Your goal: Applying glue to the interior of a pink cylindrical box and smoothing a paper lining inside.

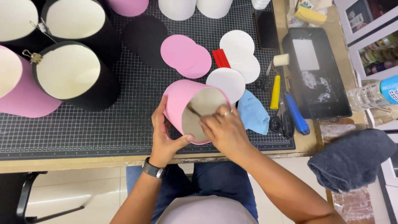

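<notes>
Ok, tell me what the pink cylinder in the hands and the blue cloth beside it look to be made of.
Pink cylinder: probably paper-covered cardboard, matte pink outside, dull grey-brown inside, with a thin stiff rim. Held by left hand, right hand at its mouth.
Blue cloth: soft fabric, seemingly microfibre; it lies crumpled in folds, no shine.

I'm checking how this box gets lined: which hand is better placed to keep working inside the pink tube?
Probably the right. The right hand already has its fingers at the pink tube's open mouth with a thin tool, while the left hand grips the rim and wall, steadying it.
</notes>
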